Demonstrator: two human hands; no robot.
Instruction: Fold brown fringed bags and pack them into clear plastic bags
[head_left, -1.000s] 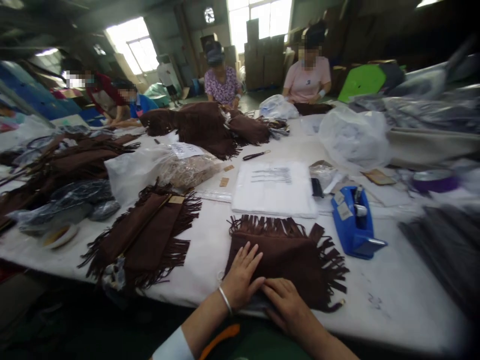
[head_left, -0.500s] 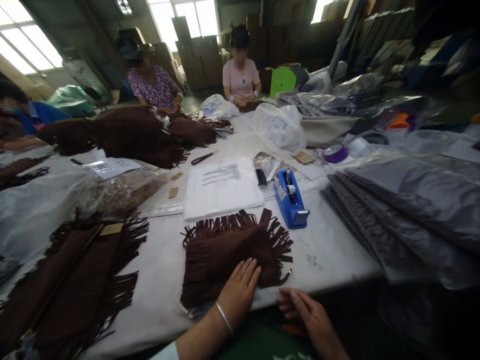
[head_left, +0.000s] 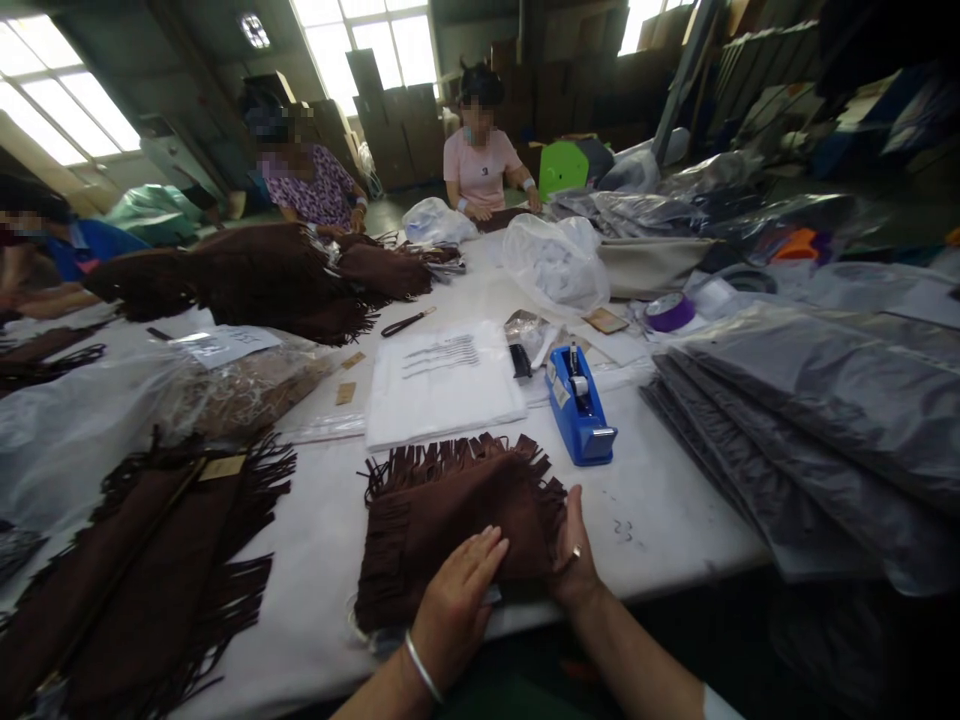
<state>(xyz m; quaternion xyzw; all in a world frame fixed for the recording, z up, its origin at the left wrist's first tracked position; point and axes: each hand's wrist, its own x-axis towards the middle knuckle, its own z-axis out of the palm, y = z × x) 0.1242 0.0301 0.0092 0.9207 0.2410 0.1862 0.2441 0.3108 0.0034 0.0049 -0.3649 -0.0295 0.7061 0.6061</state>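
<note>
A dark brown fringed bag (head_left: 457,510) lies on the white table in front of me, its fringe along the far and left sides. My left hand (head_left: 461,590), with a bangle at the wrist, rests flat on the near part of the bag with fingers stretched out. At the bag's right edge, my right hand (head_left: 576,565) is cupped round the fringe, thumb pointing up. Its fingers are partly hidden by the bag. A small gold-coloured metal piece (head_left: 576,551) shows at its palm.
Beyond the bag are a white stack of sheets (head_left: 442,400) and a blue tape dispenser (head_left: 579,410). More fringed brown bags (head_left: 150,550) lie left. Grey plastic-wrapped goods (head_left: 787,440) fill the right side. A purple tape roll (head_left: 670,312) sits farther back. Several people work across the table.
My right hand has moved up from the table edge to the bag's right side, gathering its fringe inward. My left hand has shifted slightly nearer to me on the bag.
</note>
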